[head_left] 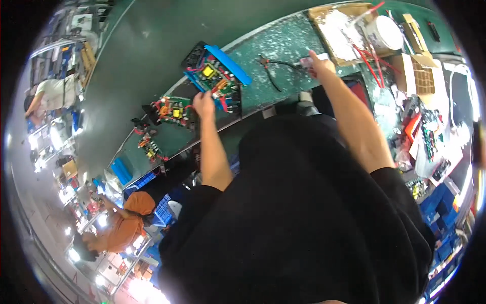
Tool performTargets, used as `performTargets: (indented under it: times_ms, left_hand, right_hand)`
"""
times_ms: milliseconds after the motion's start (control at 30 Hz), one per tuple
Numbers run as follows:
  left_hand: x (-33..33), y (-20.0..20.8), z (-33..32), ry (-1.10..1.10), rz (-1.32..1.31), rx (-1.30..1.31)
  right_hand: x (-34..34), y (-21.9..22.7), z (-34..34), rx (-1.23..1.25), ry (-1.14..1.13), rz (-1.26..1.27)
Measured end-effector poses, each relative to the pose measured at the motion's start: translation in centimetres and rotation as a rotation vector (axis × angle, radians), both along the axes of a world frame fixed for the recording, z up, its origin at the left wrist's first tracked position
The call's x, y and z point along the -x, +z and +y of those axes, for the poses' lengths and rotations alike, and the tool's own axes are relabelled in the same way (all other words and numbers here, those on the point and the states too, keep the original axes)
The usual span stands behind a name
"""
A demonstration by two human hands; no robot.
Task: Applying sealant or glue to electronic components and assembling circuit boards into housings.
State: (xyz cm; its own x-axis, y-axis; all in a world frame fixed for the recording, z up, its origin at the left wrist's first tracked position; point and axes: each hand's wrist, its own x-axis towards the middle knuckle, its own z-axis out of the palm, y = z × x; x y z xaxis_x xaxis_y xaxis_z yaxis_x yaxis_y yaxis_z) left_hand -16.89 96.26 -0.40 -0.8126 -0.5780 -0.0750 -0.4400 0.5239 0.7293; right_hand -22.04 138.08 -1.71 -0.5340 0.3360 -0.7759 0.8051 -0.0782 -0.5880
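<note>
On the green bench, a circuit board (215, 81) with a yellow transformer and red wires lies in an open blue metal housing (229, 65). My left hand (204, 105) is at the housing's near edge, its fingers closed; what they pinch, if anything, is hidden. My right hand (323, 67) is farther right, closed on a small pink and white piece (307, 62) whose kind I cannot make out. Beside that piece lie cutting pliers (272, 66) with dark, spread handles, on the bench surface between my hands.
More circuit boards (174, 110) lie to the left, with a blue housing piece (121, 171) beyond. At right are a shallow cardboard box (334, 30), a white tub (383, 33), red wires (372, 66) and a divided carton (424, 76). A person in orange (124, 230) is at lower left.
</note>
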Motion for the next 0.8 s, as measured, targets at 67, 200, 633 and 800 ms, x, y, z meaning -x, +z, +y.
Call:
performTargets:
  times_ms: [67, 200, 633, 800]
  left_hand:
    - [0.7, -2.8, -0.1, -0.026, -0.086, -0.075]
    - [-4.4, 0.7, 11.1, 0.193, -0.037, 0.204]
    - [-7.2, 2.9, 14.4, -0.408, -0.069, 0.518]
    - [-7.9, 4.2, 12.8, -0.501, 0.114, 0.3]
  right_hand:
    - [1.6, -3.9, 2.8, -0.12, 0.089, 0.04]
    - [2.0, -1.9, 1.8, -0.261, -0.016, -0.288]
    - [-1.5, 5.0, 0.6, 0.523, -0.324, 0.137]
    - [-1.3, 6.8, 0.0, 0.634, -0.189, 0.204]
